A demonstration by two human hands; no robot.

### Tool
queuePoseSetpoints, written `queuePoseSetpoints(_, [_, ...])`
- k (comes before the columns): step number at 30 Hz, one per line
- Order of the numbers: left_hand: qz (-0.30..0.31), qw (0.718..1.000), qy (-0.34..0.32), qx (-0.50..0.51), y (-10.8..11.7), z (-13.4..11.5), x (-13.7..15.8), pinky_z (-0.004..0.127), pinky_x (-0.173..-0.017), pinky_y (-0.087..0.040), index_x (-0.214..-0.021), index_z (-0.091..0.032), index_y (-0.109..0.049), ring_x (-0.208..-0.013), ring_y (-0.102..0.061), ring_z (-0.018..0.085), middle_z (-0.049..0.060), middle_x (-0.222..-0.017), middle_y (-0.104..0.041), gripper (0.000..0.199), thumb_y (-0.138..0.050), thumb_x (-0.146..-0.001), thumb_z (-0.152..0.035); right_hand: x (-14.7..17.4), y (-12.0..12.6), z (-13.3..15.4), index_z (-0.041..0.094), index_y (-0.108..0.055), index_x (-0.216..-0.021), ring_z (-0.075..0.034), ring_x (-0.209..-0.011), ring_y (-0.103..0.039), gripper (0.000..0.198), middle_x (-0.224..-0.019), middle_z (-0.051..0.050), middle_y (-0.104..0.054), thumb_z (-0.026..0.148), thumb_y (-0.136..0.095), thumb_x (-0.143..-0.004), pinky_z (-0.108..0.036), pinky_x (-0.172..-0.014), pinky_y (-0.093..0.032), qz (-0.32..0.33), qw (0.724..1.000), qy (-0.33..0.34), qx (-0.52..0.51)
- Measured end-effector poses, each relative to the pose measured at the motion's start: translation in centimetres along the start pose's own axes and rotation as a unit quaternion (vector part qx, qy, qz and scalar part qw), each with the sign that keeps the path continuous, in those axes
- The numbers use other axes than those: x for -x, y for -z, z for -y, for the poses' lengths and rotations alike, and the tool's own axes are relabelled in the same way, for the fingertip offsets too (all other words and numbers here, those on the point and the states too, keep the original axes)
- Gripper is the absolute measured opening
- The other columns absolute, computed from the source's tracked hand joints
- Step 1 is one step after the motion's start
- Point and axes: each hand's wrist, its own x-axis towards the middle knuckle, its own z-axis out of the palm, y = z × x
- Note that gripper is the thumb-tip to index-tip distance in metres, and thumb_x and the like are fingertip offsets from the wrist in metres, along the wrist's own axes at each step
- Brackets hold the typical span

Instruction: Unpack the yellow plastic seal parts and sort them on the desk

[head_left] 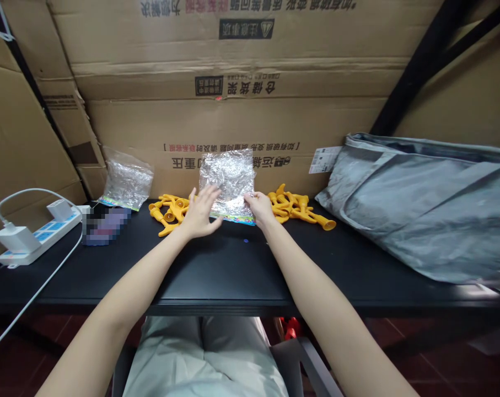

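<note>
A clear plastic bag (233, 176) with a colourful strip along its lower edge stands against the cardboard at the back of the black table. My right hand (260, 208) pinches the bag's right edge between thumb and fingers. At its left side, my left hand (202, 212) is spread with the fingers apart, its fingertips over or against the plastic. Yellow plastic pieces with flared ends lie in two groups: one pile (173, 209) beside my left hand, partly covered by it, and another pile (297, 207) just right of my right hand.
Another clear bag (128, 179) leans at the back left. A white power strip (53, 229) with chargers and a cable lies at the left, near a blurred-out item (107, 226). A large grey fabric bag (423, 209) fills the right side. Cardboard (307, 121) walls the back.
</note>
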Motion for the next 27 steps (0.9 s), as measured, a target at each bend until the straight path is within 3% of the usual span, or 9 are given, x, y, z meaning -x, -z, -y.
queuePoseSetpoints(2, [0.068, 0.994, -0.073, -0.04, -0.3, -0.9, 0.4, 0.053, -0.117, -0.004, -0.146, -0.02, -0.033, -0.144, -0.022, 0.029, 0.015, -0.153, -0.032, 0.073, -0.059, -0.081, -0.039, -0.2, 0.0, -0.2, 0.021, -0.051, -0.066, -0.012, -0.056, -0.052, 0.02, -0.056, 0.004, -0.054, 0.032, -0.068, -0.063, -0.025, -0.056, -0.045, 0.001, 1.0, 0.006, -0.006])
queuePoseSetpoints(4, [0.098, 0.987, -0.102, -0.07, -1.1, -1.5, 0.5, 0.052, -0.118, -0.005, -0.147, -0.022, -0.033, -0.145, -0.021, 0.028, 0.013, -0.155, -0.03, 0.068, -0.055, -0.084, -0.034, -0.3, 0.0, -0.2, 0.021, -0.051, -0.067, -0.012, -0.056, -0.052, 0.024, -0.057, 0.005, -0.054, 0.036, -0.069, -0.062, -0.025, -0.057, -0.044, 0.003, 1.0, 0.006, -0.016])
queuePoseSetpoints(9, [0.084, 0.986, -0.091, -0.112, -2.8, -1.6, 0.6, 0.048, -0.118, -0.013, -0.145, -0.03, -0.038, -0.143, -0.028, 0.021, 0.004, -0.153, -0.034, 0.061, -0.035, -0.088, -0.01, 0.0, -0.5, 0.1, 0.02, -0.055, -0.072, -0.013, -0.062, -0.056, 0.031, -0.064, 0.003, -0.059, 0.043, -0.072, -0.059, -0.026, -0.061, -0.047, 0.046, 0.998, -0.001, -0.045])
queuePoseSetpoints(14, [0.055, 0.992, -0.058, -0.095, -2.1, -0.8, -0.1, 0.046, -0.118, -0.015, -0.142, -0.034, -0.042, -0.141, -0.032, 0.019, 0.001, -0.15, -0.039, 0.065, -0.033, -0.085, -0.005, 0.9, -0.9, 1.0, 0.019, -0.058, -0.083, -0.013, -0.067, -0.061, 0.03, -0.073, 0.001, -0.065, 0.042, -0.07, -0.067, -0.025, -0.064, -0.051, 0.099, 0.989, 0.001, -0.114])
queuePoseSetpoints(19, [0.006, 0.997, 0.016, -0.071, 0.6, 1.6, -1.4, 0.049, -0.117, -0.014, -0.134, -0.033, -0.053, -0.14, -0.034, 0.02, 0.003, -0.145, -0.047, 0.058, -0.034, -0.085, -0.006, 1.8, -0.6, 2.0, 0.023, -0.056, -0.101, -0.012, -0.065, -0.063, 0.031, -0.092, -0.003, -0.071, 0.035, -0.069, -0.075, -0.024, -0.057, -0.052, 0.152, 0.98, -0.025, -0.129])
queuePoseSetpoints(22, [-0.028, 0.996, 0.048, -0.071, 3.3, 4.5, -2.0, 0.051, -0.118, -0.009, -0.126, -0.032, -0.06, -0.14, -0.035, 0.02, 0.003, -0.143, -0.05, 0.053, -0.036, -0.085, -0.008, 2.0, -0.4, 2.1, 0.022, -0.055, -0.102, -0.011, -0.065, -0.064, 0.03, -0.103, -0.006, -0.071, 0.032, -0.068, -0.077, -0.023, -0.055, -0.053, 0.159, 0.981, -0.028, -0.11])
queuePoseSetpoints(27, [-0.059, 0.984, 0.11, -0.124, 8.6, 10.2, -0.9, 0.054, -0.118, -0.005, -0.119, -0.034, -0.064, -0.14, -0.034, 0.021, 0.001, -0.136, -0.057, 0.048, -0.041, -0.082, -0.013, 2.1, -0.9, 1.0, 0.019, -0.054, -0.104, -0.01, -0.062, -0.064, 0.028, -0.101, -0.007, -0.071, 0.026, -0.065, -0.079, -0.02, -0.052, -0.051, 0.166, 0.984, -0.034, -0.06])
